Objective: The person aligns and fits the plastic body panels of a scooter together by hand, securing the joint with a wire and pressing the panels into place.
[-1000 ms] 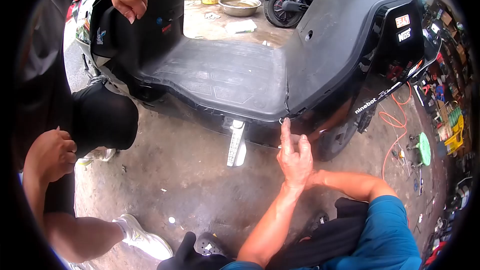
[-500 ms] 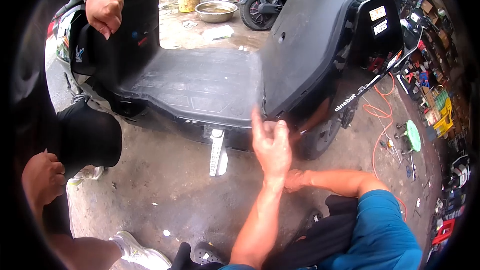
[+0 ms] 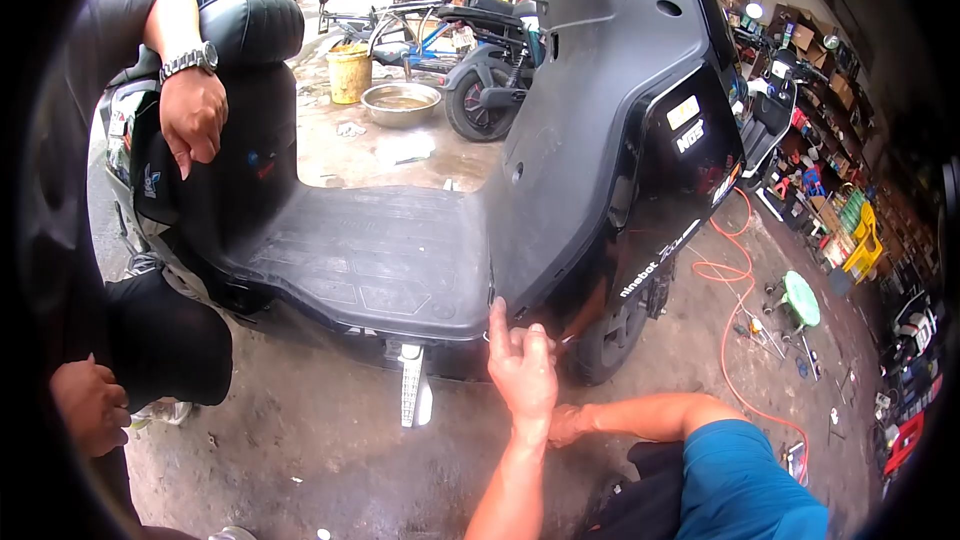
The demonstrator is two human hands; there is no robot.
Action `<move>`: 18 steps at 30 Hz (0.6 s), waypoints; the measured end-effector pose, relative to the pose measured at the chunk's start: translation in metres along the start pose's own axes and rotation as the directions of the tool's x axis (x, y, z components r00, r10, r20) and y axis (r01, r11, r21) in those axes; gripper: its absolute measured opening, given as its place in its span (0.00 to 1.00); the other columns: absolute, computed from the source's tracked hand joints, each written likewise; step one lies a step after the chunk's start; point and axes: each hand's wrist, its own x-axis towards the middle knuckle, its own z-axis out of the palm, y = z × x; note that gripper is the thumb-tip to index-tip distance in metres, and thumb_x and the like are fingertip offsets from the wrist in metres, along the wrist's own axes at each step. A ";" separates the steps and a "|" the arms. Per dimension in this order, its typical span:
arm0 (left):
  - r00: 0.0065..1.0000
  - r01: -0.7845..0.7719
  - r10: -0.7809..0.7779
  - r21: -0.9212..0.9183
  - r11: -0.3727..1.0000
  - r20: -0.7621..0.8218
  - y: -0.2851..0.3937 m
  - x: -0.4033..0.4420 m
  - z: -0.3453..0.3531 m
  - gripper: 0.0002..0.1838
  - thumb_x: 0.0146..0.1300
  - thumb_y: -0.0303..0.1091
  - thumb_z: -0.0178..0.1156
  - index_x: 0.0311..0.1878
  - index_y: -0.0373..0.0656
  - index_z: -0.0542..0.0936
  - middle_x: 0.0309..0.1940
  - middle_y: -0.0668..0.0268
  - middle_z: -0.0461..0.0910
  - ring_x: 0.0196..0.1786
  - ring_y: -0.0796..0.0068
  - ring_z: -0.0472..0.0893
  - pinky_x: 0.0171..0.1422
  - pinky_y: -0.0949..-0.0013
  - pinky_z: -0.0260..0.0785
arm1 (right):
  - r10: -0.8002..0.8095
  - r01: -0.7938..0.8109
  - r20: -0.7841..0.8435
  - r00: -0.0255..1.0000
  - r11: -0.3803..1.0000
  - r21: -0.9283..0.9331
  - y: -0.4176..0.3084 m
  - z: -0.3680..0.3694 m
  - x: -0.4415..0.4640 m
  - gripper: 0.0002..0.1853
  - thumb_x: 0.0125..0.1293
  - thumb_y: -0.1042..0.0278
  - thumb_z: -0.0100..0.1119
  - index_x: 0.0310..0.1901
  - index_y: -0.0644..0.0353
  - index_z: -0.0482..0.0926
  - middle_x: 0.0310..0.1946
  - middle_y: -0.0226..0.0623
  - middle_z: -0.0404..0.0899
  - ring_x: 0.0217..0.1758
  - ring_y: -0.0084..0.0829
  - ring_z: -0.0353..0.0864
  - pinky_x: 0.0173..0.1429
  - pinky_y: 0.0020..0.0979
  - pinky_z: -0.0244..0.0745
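A black electric scooter (image 3: pixel 560 190) stands across the view, its flat footboard (image 3: pixel 370 260) in the middle. My left hand (image 3: pixel 525 370) has its index finger stretched out at the front corner of the footboard, by the seam with the front panel. Its thumb is raised and it holds nothing; whether the fingertip touches the plastic I cannot tell. My right hand (image 3: pixel 570 424) is low behind my left wrist, near the scooter's lower side, with its fingers hidden. A silver footrest (image 3: pixel 411 385) sticks out below the footboard.
At left, a person in dark clothes rests a watch-wearing hand (image 3: pixel 194 116) by the seat (image 3: pixel 250 25); their other hand (image 3: pixel 92 405) is lower. Behind stand a yellow bucket (image 3: pixel 349 74) and metal basin (image 3: pixel 400 105). At right lie an orange hose (image 3: pixel 728 345), a green stool (image 3: pixel 801 298) and tools.
The view has tilted up, so the scooter sits lower in the picture and more of the street shows. My left hand keeps pointing at the footboard corner, its fingertip now at the seam.
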 end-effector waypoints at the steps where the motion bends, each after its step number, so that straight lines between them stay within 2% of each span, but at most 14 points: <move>1: 0.999 -0.028 0.028 -0.001 1.000 -0.038 -0.003 -0.003 0.001 0.36 0.67 0.23 0.55 0.78 0.32 0.57 0.27 0.65 0.79 0.25 0.80 0.76 0.27 0.76 0.72 | -0.007 0.007 0.004 1.000 1.000 -0.002 -0.001 -0.004 -0.002 0.17 0.62 0.61 0.62 0.41 0.68 0.87 0.41 0.54 0.87 0.47 0.53 0.87 0.52 0.49 0.81; 3: 0.991 -0.078 0.077 -0.005 0.997 -0.108 0.000 -0.007 0.005 0.36 0.67 0.23 0.55 0.78 0.31 0.57 0.26 0.65 0.79 0.24 0.80 0.76 0.27 0.76 0.71 | -0.015 0.015 0.012 1.000 1.000 -0.002 -0.002 -0.008 -0.004 0.16 0.61 0.62 0.61 0.41 0.68 0.87 0.41 0.55 0.87 0.47 0.53 0.87 0.52 0.49 0.81; 4: 0.999 0.039 -0.041 -0.077 0.996 -0.028 -0.001 -0.004 0.002 0.36 0.67 0.23 0.55 0.78 0.31 0.58 0.25 0.66 0.78 0.24 0.81 0.75 0.28 0.76 0.70 | -0.019 0.019 -0.012 1.000 1.000 0.014 0.003 0.000 0.001 0.16 0.61 0.63 0.61 0.41 0.68 0.87 0.40 0.54 0.87 0.47 0.53 0.87 0.51 0.49 0.81; 7: 0.993 -0.077 0.080 0.038 0.996 -0.089 -0.006 -0.006 -0.001 0.36 0.67 0.23 0.55 0.78 0.32 0.59 0.25 0.67 0.79 0.24 0.81 0.76 0.28 0.76 0.70 | -0.030 0.035 -0.085 0.996 0.998 0.060 0.025 0.035 0.026 0.14 0.60 0.65 0.61 0.40 0.67 0.87 0.39 0.54 0.87 0.46 0.53 0.87 0.50 0.49 0.82; 8: 0.990 -0.077 0.082 0.052 0.996 -0.113 -0.003 -0.006 0.000 0.35 0.67 0.24 0.56 0.77 0.32 0.59 0.25 0.67 0.79 0.24 0.82 0.76 0.28 0.76 0.70 | -0.050 0.056 -0.106 0.993 0.997 0.058 0.023 0.027 0.019 0.14 0.60 0.65 0.61 0.40 0.67 0.87 0.39 0.54 0.87 0.45 0.53 0.87 0.49 0.50 0.82; 10: 0.998 -0.029 0.032 0.055 0.998 -0.052 0.001 -0.005 -0.005 0.35 0.67 0.24 0.55 0.77 0.32 0.60 0.25 0.67 0.79 0.24 0.82 0.76 0.28 0.76 0.70 | -0.093 0.101 -0.144 0.985 0.993 0.054 0.000 -0.002 -0.004 0.14 0.60 0.66 0.61 0.40 0.68 0.87 0.37 0.55 0.86 0.43 0.54 0.87 0.48 0.50 0.82; 11: 1.000 -0.008 0.009 0.055 0.998 -0.022 0.000 -0.005 -0.006 0.34 0.67 0.24 0.55 0.77 0.32 0.60 0.25 0.67 0.79 0.23 0.81 0.76 0.28 0.76 0.71 | -0.090 0.097 -0.119 0.989 0.994 0.051 0.003 0.003 0.000 0.14 0.60 0.66 0.61 0.40 0.68 0.87 0.37 0.55 0.86 0.43 0.54 0.87 0.47 0.50 0.82; 12: 0.993 -0.067 0.067 0.006 0.998 -0.096 -0.005 -0.008 -0.003 0.34 0.68 0.24 0.55 0.77 0.32 0.60 0.26 0.66 0.79 0.23 0.81 0.76 0.28 0.76 0.71 | -0.085 0.090 -0.100 0.991 0.995 0.046 0.006 0.011 0.008 0.13 0.60 0.66 0.60 0.40 0.67 0.87 0.37 0.55 0.86 0.42 0.54 0.88 0.46 0.51 0.82; 15: 0.992 -0.060 0.058 -0.013 0.998 -0.114 -0.006 -0.008 -0.003 0.34 0.67 0.24 0.55 0.77 0.33 0.60 0.27 0.67 0.79 0.24 0.81 0.75 0.27 0.76 0.71 | -0.064 0.070 -0.111 0.992 0.996 0.050 0.014 0.025 0.014 0.13 0.60 0.66 0.60 0.39 0.67 0.86 0.36 0.55 0.86 0.42 0.54 0.88 0.44 0.51 0.82; 16: 0.998 0.048 -0.051 -0.070 0.996 -0.034 -0.004 -0.006 -0.004 0.35 0.67 0.24 0.55 0.77 0.32 0.60 0.26 0.67 0.79 0.24 0.82 0.75 0.27 0.76 0.70 | -0.062 0.070 -0.125 0.990 0.996 0.059 0.015 0.029 0.015 0.13 0.60 0.66 0.60 0.39 0.67 0.86 0.36 0.55 0.86 0.41 0.54 0.88 0.44 0.51 0.82; 18: 0.997 -0.033 0.034 0.018 0.999 -0.067 -0.004 -0.006 -0.008 0.35 0.67 0.24 0.54 0.77 0.32 0.59 0.26 0.67 0.78 0.24 0.83 0.74 0.27 0.76 0.70 | -0.044 0.046 -0.079 0.996 0.999 0.025 0.001 0.009 -0.001 0.13 0.60 0.65 0.59 0.38 0.67 0.87 0.35 0.55 0.86 0.40 0.54 0.88 0.43 0.51 0.82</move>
